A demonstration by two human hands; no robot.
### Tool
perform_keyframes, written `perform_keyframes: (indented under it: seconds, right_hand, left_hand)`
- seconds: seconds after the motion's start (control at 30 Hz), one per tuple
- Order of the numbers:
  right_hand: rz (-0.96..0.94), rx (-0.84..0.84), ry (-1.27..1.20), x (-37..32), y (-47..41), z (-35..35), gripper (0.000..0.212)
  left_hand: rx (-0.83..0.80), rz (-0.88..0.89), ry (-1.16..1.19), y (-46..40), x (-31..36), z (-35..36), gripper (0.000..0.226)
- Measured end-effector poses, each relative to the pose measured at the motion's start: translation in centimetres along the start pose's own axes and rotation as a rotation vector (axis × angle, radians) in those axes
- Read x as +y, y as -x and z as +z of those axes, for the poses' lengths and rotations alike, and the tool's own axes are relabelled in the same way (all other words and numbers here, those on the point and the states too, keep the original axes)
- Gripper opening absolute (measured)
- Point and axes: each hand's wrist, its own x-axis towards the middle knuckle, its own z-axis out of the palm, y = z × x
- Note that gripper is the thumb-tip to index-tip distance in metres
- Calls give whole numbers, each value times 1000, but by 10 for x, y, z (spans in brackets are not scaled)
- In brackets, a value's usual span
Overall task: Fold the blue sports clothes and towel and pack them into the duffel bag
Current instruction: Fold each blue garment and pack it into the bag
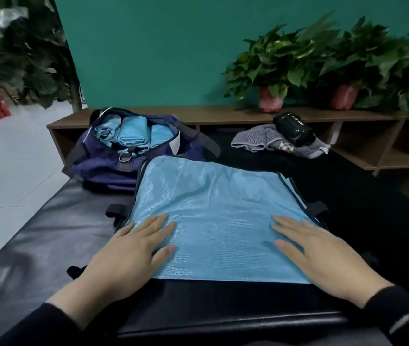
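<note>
A light blue sports garment (pixel 213 216) with dark trim lies spread flat on the black padded bench (pixel 48 233) in front of me. My left hand (pixel 128 253) rests flat on its near left part, fingers straight. My right hand (pixel 323 255) lies flat on its near right part, fingers spread. At the bench's far left stands the navy duffel bag (pixel 113 166), unzipped, with three folded light blue pieces (pixel 133 134) side by side inside.
A grey patterned cloth (pixel 260 141) with a black camcorder (pixel 293 128) on it lies at the bench's far right. Behind runs a low wooden shelf (pixel 223 113) with potted plants (pixel 273 71). White tiled floor (pixel 6 171) is to the left.
</note>
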Motion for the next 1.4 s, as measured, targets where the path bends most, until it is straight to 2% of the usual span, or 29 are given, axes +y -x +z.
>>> perform_keyframes:
  seconds: [0.13,0.23,0.3,0.4,0.47,0.57,0.6,0.67,0.73,0.8,0.9,1.0,1.07,1.13,1.3,1.33,1.4]
  right_hand:
    - [-43,4,-97,14,25,-15,67]
    - [-72,-86,-105,26,43,-26,70]
    - [-63,-74,-166,32,50,-30,69]
    - [-35,28,-250,34,51,-29,50]
    - [-11,92,-227,32,50,-26,33]
    - [18,154,-175,27,46,-19,30]
    - [16,183,-179,25,44,-19,29]
    - [75,236,-224,17,44,-24,27]
    - [164,276,-266,7,42,-38,24]
    - [195,352,-304,-4,38,-60,23]
    - [168,566,-406,-22,33,-104,19]
    - [190,689,-654,-40,32,-149,16]
    - [205,675,-807,-54,36,-176,20]
    - [214,667,-918,-65,43,-200,28]
    - [283,552,-1024,-76,56,-237,7]
    - [295,522,-1013,-74,54,-238,8]
    - [335,446,-985,-65,45,-235,16]
  left_hand:
    - [6,143,42,15,-25,-4,88]
    - [34,215,172,31,-40,-10,76]
    - [95,201,235,41,-50,-11,67]
    - [258,118,267,50,-55,-12,50]
    - [315,78,254,50,-51,-10,51]
    - [409,49,159,50,-47,-10,32]
    - [443,41,156,50,-46,-10,33]
    - [445,-51,251,53,-43,-17,20]
    - [466,-150,346,56,-39,-29,22]
    - [565,-190,440,57,-31,-49,26]
    - [748,-225,656,62,-14,-96,22]
    - [868,-245,843,65,3,-147,17]
    - [852,-261,1024,68,13,-178,20]
    - [766,-250,1147,73,20,-203,16]
    - [539,-268,1246,72,10,-239,7]
    - [479,-285,1257,69,5,-240,5]
    - [363,-347,1249,56,-5,-235,14]
